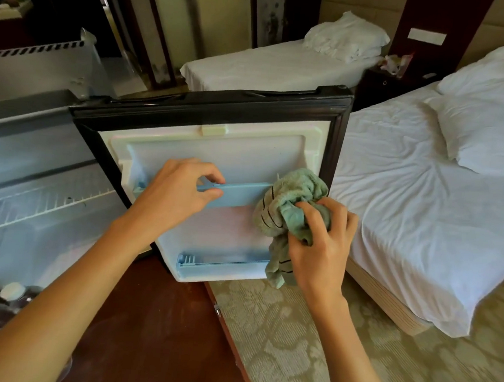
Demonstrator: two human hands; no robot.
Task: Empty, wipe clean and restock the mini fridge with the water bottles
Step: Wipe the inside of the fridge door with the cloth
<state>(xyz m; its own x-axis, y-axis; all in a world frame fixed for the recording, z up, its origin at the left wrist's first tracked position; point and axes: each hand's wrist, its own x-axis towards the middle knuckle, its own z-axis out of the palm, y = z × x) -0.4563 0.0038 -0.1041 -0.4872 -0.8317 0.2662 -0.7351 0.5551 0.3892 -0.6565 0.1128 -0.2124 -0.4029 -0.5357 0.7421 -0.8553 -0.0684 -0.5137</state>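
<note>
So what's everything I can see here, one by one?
fridge door: one, white inside with a dark frame, open, centre
upper door rail: one, pale blue, across the door's middle
lower door rail: one, pale blue, near the door's bottom
cloth: one, green with dark stripes, at the upper rail's right end
wire shelf: one, white, inside the fridge, left
water bottles: at least two, white caps, blurred, bottom left
beds: two, white, one right, one behind the door
pillows: two, white, on the right bed
carpet: one, beige patterned, floor
left hand: pinches the upper rail
right hand: grips the cloth
</note>
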